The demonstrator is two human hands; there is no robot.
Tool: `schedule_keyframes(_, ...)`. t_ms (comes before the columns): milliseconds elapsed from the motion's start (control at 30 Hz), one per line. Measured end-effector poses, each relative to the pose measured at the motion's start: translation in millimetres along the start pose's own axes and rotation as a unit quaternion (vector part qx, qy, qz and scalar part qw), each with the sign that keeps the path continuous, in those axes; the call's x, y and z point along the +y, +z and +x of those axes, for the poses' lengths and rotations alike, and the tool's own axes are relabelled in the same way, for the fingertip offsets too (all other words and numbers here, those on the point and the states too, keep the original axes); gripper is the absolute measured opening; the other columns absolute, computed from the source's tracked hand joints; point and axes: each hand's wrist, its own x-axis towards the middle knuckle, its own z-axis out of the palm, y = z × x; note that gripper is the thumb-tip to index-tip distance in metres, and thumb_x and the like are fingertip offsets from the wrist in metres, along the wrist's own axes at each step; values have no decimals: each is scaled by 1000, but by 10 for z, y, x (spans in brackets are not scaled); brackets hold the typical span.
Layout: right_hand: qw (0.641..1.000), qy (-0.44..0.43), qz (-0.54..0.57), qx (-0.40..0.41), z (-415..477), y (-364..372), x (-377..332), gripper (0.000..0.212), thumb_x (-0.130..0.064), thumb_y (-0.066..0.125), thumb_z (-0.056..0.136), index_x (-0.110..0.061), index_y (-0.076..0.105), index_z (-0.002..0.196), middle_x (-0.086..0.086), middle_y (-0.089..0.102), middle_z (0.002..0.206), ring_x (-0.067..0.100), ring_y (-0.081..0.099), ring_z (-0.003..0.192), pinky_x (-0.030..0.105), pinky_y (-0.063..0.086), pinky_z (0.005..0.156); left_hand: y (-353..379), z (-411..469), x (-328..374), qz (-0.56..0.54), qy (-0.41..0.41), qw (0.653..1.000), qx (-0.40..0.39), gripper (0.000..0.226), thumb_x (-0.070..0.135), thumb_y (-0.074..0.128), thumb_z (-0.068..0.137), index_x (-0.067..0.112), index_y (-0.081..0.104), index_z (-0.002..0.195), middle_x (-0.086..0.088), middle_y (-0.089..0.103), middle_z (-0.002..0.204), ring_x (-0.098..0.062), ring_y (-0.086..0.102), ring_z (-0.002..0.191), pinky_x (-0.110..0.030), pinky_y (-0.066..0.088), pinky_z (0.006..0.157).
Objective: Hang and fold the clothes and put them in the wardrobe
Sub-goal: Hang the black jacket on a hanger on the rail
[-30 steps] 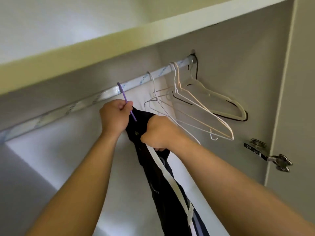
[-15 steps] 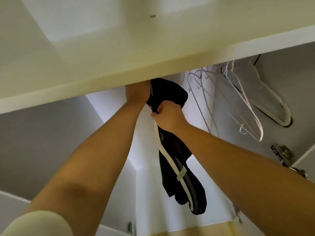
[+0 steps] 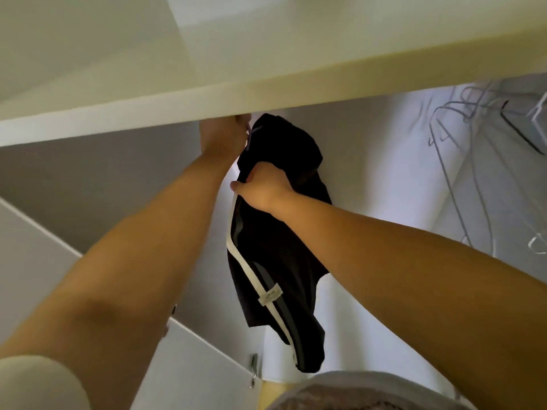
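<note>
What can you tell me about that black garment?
The black garment looks like soft fabric, with a white stripe beside a grey one and a small white tab. It hangs bunched inside the wardrobe, its top by a purple hanger that the left hand holds; the right hand grips its upper edge.

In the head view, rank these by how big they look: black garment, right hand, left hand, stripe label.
Largest: black garment.
Then right hand and left hand, similar; left partly hidden, so unranked.
Smallest: stripe label.
</note>
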Motion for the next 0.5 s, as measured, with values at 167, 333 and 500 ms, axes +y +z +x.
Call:
schedule_keyframes(167, 999, -9, -6, -43, 244, 475, -246, 48, -42, 62, 94, -17, 41, 60, 0, 45, 57, 15, 47, 51, 26, 33, 48, -302, 172, -447, -22, -56, 997, 39, 23, 13, 53, 94, 0, 60, 78, -28, 66, 85, -31, 62, 73, -48, 55, 75)
schedule_keyframes(333, 997, -20, 19, -76, 387, 867, -418, 45, -43, 59, 96, -14, 49, 62, 3, 53, 63, 20, 56, 62, 28, 40, 53, -531, 240, -755, 55, -67, 992, 92, 34, 25, 55, 98, -4, 67, 86, -13, 64, 75, -22, 61, 70, -21, 43, 54)
schedule_keyframes(500, 994, -35, 15, -101, 454, 1099, -502, 45, -41, 54, 100, -17, 45, 63, 0, 49, 64, 17, 48, 61, 27, 33, 50, -683, 236, -935, 174, -41, 977, 115, 32, 24, 52, 100, 3, 60, 76, 3, 42, 60, -16, 47, 68, -19, 25, 51)
